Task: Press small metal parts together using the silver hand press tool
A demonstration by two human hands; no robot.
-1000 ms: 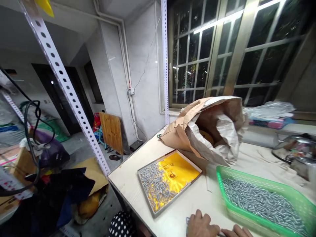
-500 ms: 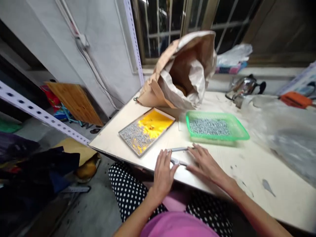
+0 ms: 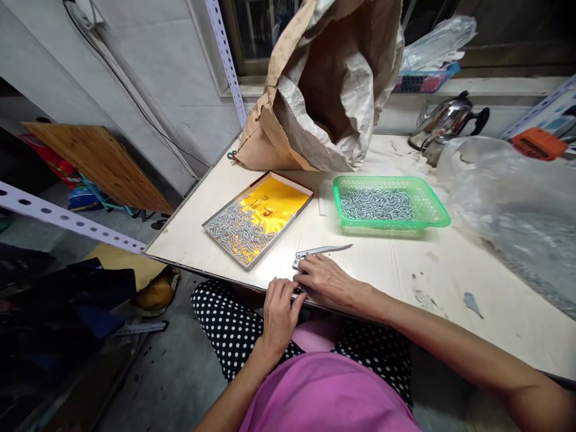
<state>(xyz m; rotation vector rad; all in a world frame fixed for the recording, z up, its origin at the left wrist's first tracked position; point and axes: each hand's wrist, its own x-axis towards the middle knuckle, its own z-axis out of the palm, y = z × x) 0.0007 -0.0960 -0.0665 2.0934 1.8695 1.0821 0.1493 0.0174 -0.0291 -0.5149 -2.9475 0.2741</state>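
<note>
My right hand (image 3: 326,279) lies palm down on the near edge of the pale table (image 3: 391,264), its fingers curled over the lower part of a grey metal hand tool (image 3: 321,251) whose long arm points right. My left hand (image 3: 279,312) rests at the table edge just left of it, fingers stretched flat and touching the tool's near end. Beyond them sit a shallow box (image 3: 257,217) with a yellow bottom holding several small metal screws, and a green plastic basket (image 3: 390,204) full of the same screws.
A large open brown paper sack (image 3: 324,90) stands at the back of the table. A steel kettle (image 3: 445,123) and a clear plastic bag (image 3: 508,198) are at the right. Perforated shelf posts (image 3: 63,219), a wooden board (image 3: 94,165) and floor clutter are at the left.
The view has dropped from the window to the table and lap. Both hands have drawn back to the near edge and closed in on the metal tool.
</note>
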